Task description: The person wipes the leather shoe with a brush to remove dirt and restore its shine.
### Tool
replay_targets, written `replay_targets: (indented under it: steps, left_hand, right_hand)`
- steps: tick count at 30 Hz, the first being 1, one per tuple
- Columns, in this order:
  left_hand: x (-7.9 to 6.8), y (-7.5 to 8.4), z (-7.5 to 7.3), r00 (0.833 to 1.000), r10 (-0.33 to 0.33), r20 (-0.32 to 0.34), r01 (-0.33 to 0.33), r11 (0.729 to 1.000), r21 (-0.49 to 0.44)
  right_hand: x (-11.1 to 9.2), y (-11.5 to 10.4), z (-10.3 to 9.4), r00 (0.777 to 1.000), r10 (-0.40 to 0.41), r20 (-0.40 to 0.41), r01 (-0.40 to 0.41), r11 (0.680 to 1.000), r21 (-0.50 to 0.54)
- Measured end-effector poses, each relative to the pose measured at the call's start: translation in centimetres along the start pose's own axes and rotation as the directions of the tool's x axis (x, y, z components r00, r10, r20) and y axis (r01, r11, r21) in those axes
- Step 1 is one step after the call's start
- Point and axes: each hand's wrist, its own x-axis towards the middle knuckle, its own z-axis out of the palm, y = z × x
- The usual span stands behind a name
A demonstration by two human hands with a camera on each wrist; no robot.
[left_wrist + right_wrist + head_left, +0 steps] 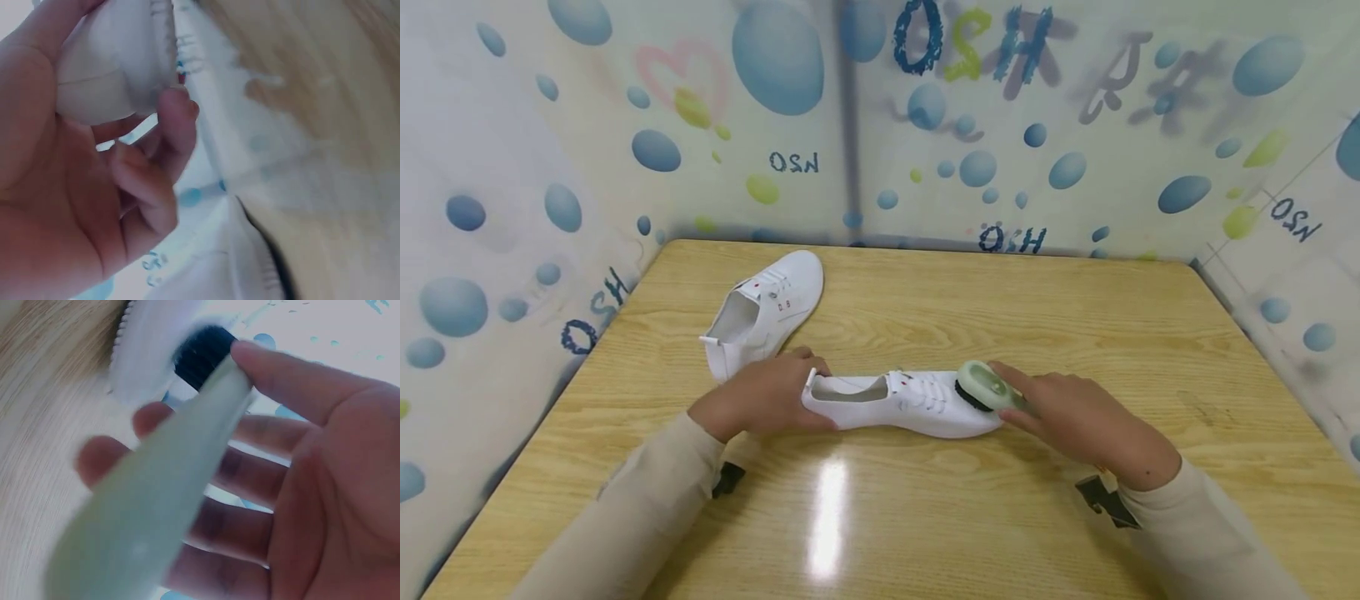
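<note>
A white lace-up shoe [868, 408] lies on the wooden table with its toe to the right. My left hand [775, 393] grips its heel; in the left wrist view the fingers curl round the heel [103, 81]. My right hand [1075, 417] holds a pale green shoe brush [988, 385], whose dark bristles touch the top of the toe. The right wrist view shows the brush handle [150, 481] between thumb and fingers, with black bristles [203, 356] near the shoe. A second white shoe [797, 287] stands behind my left hand, toe pointing away.
The light wooden table [1075, 308] reaches to a patterned wall covering [880, 125] at the back. Similar covering hangs at both sides. Dark straps [1107, 502] show beneath the sleeves, and a light reflection falls on the table's near part.
</note>
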Motion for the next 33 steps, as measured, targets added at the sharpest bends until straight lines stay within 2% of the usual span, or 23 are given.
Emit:
replay_targets:
  steps: [2, 4, 6, 8, 10, 11, 14, 18, 20, 23, 25, 30, 33]
  left_hand:
    - [-0.1, 0.6, 0.0, 0.999, 0.013, -0.052, -0.011, 0.999, 0.041]
    - [-0.2, 1.2, 0.1, 0.989, 0.033, -0.143, -0.022, 0.997, 0.078]
    - [-0.1, 1.6, 0.4, 0.966, 0.060, -0.252, -0.029, 0.992, 0.126]
    - [0.0, 1.9, 0.7, 0.935, 0.091, -0.342, -0.035, 0.985, 0.166]
    - [0.1, 2.0, 1.0, 0.910, 0.127, -0.394, -0.053, 0.979, 0.195]
    - [0.1, 2.1, 1.1, 0.904, 0.144, -0.402, -0.067, 0.978, 0.198]
    - [0.3, 2.0, 1.2, 0.910, 0.189, -0.368, -0.138, 0.978, 0.159]
    - [0.3, 1.5, 0.9, 0.946, 0.203, -0.251, -0.212, 0.977, -0.008]
    - [0.1, 1.1, 0.6, 0.957, 0.221, -0.188, -0.243, 0.965, -0.101]
    - [-0.2, 0.6, 0.2, 0.956, 0.274, -0.105, -0.290, 0.935, -0.202]
    - [-0.4, 0.2, -0.2, 0.945, 0.319, -0.066, -0.326, 0.914, -0.244]
    - [-0.3, -0.5, -0.8, 0.952, 0.305, 0.017, -0.275, 0.880, -0.388]
    - [0.0, -0.7, -0.8, 0.962, 0.271, 0.034, -0.233, 0.878, -0.418]
  right_hand:
    - [-0.1, -0.1, 0.0, 0.999, -0.001, -0.049, 0.000, 1.000, -0.021]
    - [-0.1, -0.1, -0.1, 0.993, -0.002, -0.115, -0.003, 0.999, -0.042]
    - [-0.1, -0.2, -0.2, 0.984, -0.001, -0.181, -0.010, 0.998, -0.058]
    - [-0.1, -0.2, -0.2, 0.973, 0.001, -0.229, -0.017, 0.998, -0.065]
    - [-0.1, -0.2, -0.2, 0.967, 0.008, -0.256, -0.025, 0.998, -0.063]
    - [0.0, -0.2, -0.2, 0.964, 0.011, -0.265, -0.028, 0.998, -0.059]
    - [0.1, -0.2, -0.2, 0.962, 0.021, -0.272, -0.035, 0.998, -0.046]
    - [0.1, -0.2, -0.1, 0.963, 0.020, -0.270, -0.030, 0.999, -0.033]
    - [0.1, -0.3, -0.2, 0.966, 0.017, -0.259, -0.024, 0.999, -0.022]
    - [0.1, -0.4, -0.2, 0.974, 0.004, -0.227, -0.005, 1.000, 0.000]
    - [0.1, -0.4, -0.1, 0.979, -0.014, -0.202, 0.018, 1.000, 0.017]
    - [0.2, -0.7, 0.1, 0.979, -0.077, -0.191, 0.085, 0.996, 0.035]
    - [0.3, -1.0, 0.3, 0.971, -0.088, -0.223, 0.101, 0.994, 0.048]
